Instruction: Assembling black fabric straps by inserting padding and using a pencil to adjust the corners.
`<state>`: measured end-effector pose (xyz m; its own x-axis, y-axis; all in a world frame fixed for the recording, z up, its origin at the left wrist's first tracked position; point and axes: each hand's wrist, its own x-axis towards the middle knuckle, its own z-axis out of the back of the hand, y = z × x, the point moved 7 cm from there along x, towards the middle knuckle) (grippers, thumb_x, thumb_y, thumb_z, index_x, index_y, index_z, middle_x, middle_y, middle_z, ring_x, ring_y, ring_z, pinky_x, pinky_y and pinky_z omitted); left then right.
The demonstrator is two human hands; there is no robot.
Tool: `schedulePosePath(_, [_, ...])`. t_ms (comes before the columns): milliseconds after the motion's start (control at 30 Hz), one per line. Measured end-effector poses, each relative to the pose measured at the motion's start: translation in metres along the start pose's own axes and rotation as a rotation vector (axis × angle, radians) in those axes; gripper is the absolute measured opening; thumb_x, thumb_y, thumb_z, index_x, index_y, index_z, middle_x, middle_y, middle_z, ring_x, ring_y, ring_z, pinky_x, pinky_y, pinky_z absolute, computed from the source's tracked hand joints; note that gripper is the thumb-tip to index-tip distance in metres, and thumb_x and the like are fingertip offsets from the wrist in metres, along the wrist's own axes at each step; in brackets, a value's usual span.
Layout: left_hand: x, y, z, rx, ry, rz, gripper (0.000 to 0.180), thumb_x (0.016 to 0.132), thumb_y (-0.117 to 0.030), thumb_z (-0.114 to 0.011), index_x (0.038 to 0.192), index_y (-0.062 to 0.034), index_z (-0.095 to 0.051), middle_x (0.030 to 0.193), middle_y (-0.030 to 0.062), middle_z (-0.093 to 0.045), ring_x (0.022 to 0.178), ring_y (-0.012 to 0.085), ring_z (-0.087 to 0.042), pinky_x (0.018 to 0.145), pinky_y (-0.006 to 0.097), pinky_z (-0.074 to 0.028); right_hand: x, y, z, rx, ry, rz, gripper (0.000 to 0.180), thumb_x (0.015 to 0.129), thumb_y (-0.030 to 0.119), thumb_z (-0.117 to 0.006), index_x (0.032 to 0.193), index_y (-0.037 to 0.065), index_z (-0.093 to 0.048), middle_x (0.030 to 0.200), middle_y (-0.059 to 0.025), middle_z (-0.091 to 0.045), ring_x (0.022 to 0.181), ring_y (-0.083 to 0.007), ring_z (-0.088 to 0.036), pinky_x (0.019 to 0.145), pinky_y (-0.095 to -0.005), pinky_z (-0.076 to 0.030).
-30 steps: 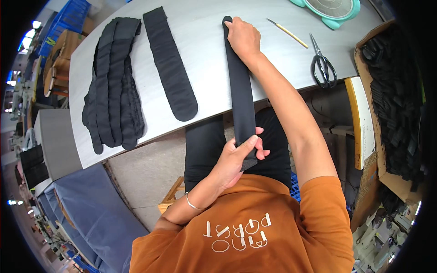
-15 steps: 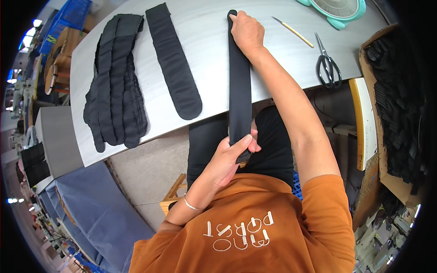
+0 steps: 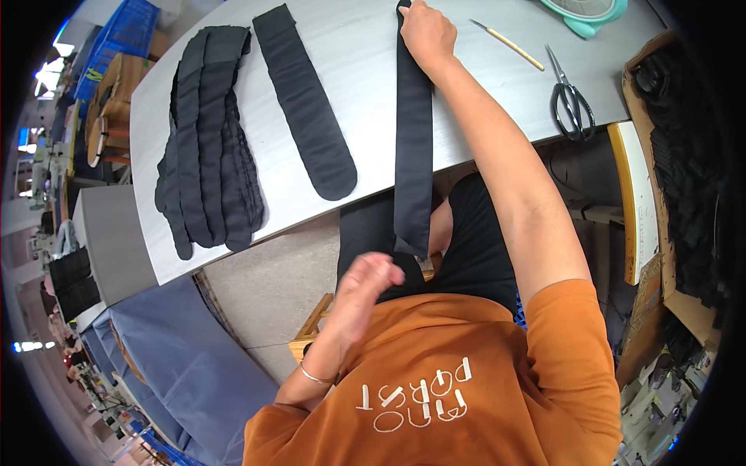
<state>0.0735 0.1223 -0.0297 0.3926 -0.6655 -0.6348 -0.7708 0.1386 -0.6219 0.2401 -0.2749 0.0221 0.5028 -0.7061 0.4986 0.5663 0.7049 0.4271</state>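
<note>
A long black fabric strip point(image 3: 413, 147) lies over the table's front edge, its lower end hanging above my lap. My right hand point(image 3: 429, 35) is closed on its far end, pressing it against the tabletop. My left hand point(image 3: 364, 291) is off the strip, just below and left of its hanging end; motion blurs its fingers and nothing shows in them. To the left lies a single black strip point(image 3: 307, 109) with a rounded near end. Further left sits an overlapping stack of similar black strips point(image 3: 206, 140).
Right of the strip lie a thin pointed tool with a pale handle point(image 3: 509, 45) and black-handled scissors point(image 3: 571, 105). A turquoise-rimmed object point(image 3: 587, 15) stands at the far right of the table point(image 3: 365, 46). Beyond the right edge, a cardboard box point(image 3: 691, 299) holds black pieces.
My left hand has let go of the strip's lower end and moved down and left. My right hand still grips the far end. The view has shifted slightly.
</note>
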Motion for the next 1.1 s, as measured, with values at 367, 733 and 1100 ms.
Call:
schedulePosePath(367, [0.021,-0.036,-0.028,0.077,-0.11,-0.366,0.026,0.084,0.009,-0.072,0.079,-0.0064,-0.051,0.081,-0.0039,-0.05,0.07,0.001,-0.046,0.062,0.017,-0.04,-0.006,0.005,0.001,-0.03,-0.022,-0.024,0.027,0.096,0.027,-0.058,0.085,0.003,-0.062,0.072,-0.0201,-0.067,0.068,-0.0383,-0.068,0.063,-0.0481,-0.055])
schedulePosePath(733, [0.021,-0.015,-0.006,-0.05,-0.013,-0.2,0.04,0.095,-0.015,-0.065,0.129,0.0004,-0.051,0.129,0.0095,-0.056,0.115,0.015,-0.055,0.102,0.033,-0.043,-0.003,-0.005,0.01,-0.001,-0.061,-0.07,0.029,0.096,0.027,-0.056,0.086,0.001,-0.063,0.074,-0.023,-0.067,0.071,-0.0407,-0.068,0.066,-0.0506,-0.054])
schedulePosePath(1100, [0.062,-0.02,-0.08,-0.029,0.11,-0.125,0.022,0.09,-0.011,-0.072,0.108,-0.006,-0.061,0.086,-0.0019,-0.063,0.071,0.0085,-0.058,0.065,0.026,-0.05,-0.089,0.008,0.083,0.483,0.273,-0.124,0.039,0.093,0.038,-0.064,0.094,0.0,-0.059,0.082,-0.0241,-0.067,0.079,-0.0445,-0.065,0.069,-0.0482,-0.05])
